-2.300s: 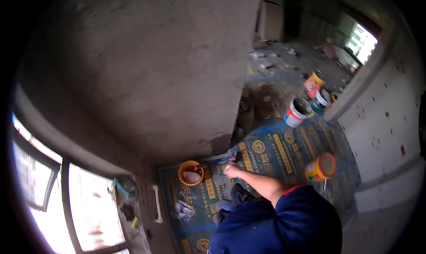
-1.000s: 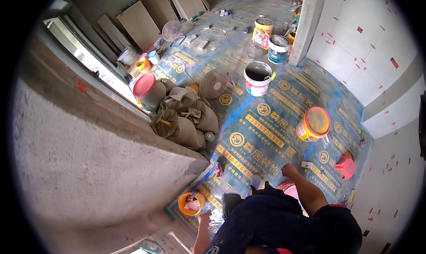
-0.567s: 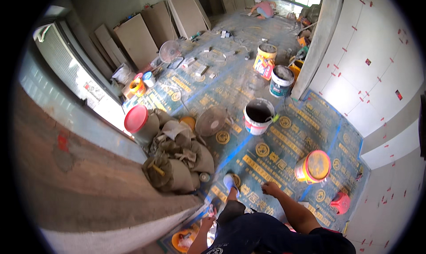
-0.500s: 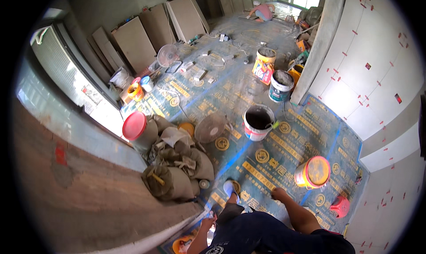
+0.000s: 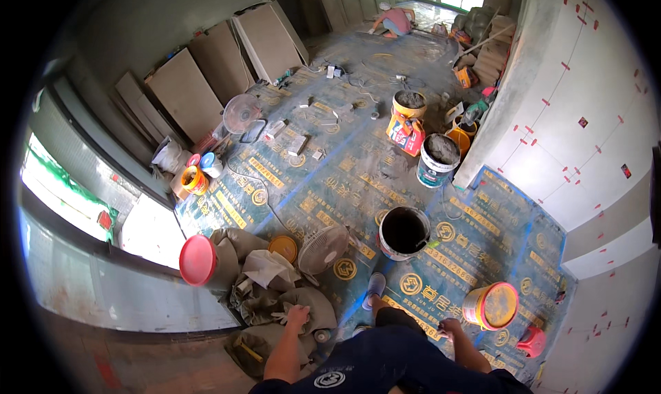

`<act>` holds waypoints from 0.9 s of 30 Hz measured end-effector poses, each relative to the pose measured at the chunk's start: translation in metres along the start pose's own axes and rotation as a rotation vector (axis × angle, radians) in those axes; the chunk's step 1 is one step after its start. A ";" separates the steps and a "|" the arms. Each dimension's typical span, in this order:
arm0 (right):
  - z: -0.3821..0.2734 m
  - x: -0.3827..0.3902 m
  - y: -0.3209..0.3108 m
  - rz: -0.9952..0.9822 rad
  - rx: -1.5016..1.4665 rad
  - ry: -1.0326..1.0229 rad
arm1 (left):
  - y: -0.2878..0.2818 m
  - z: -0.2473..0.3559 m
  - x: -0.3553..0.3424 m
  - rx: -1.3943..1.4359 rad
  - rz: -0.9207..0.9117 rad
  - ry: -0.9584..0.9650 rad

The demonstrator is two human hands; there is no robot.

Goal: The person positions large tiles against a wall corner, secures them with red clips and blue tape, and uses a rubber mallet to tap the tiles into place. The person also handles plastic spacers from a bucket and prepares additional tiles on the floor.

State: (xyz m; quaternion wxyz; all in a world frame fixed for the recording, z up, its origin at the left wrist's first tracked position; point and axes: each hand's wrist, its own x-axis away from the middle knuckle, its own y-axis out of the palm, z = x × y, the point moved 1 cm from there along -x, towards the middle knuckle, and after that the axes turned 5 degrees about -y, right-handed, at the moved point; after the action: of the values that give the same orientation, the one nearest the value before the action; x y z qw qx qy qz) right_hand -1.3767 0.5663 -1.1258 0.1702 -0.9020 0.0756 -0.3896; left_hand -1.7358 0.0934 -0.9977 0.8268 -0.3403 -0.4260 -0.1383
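Observation:
My left hand [image 5: 298, 316] reaches down onto the pile of dull green sacks [image 5: 310, 301]. Its fingers are closed at the edge of a pale work glove [image 5: 280, 316] lying on top, though the fingertips are partly hidden. My right hand [image 5: 451, 327] hangs over the printed floor sheet, left of a yellow-and-red bucket with a dusty lid [image 5: 500, 306]. Its fingers are curled together, and whatever may be in them is too small to make out. Ahead between the hands stands a white bucket with a dark inside [image 5: 404, 233].
A floor fan [image 5: 323, 249] and a red-lidded container [image 5: 197, 260] stand by the sacks. Filled buckets [image 5: 441, 150] are ahead right; a red jug [image 5: 531, 341] is near the right wall. Cables cross the floor. Another person [image 5: 396, 20] crouches at the far end.
My left hand has moved from the lower edge forward onto the sacks, to the glove. My right hand remains curled beside the lidded bucket. The view has tilted, so the floor things appear lower.

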 end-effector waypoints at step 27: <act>-0.354 -0.421 -0.249 0.190 -1.498 0.172 | -0.010 0.419 -0.346 -0.764 -0.388 0.227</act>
State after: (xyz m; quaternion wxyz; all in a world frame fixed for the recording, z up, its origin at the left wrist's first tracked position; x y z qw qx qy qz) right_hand -1.9220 0.8235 -1.0943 -0.4614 -0.7325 0.4103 -0.2868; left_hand -2.2040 0.3495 -1.0999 0.6419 -0.5180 -0.3068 -0.4748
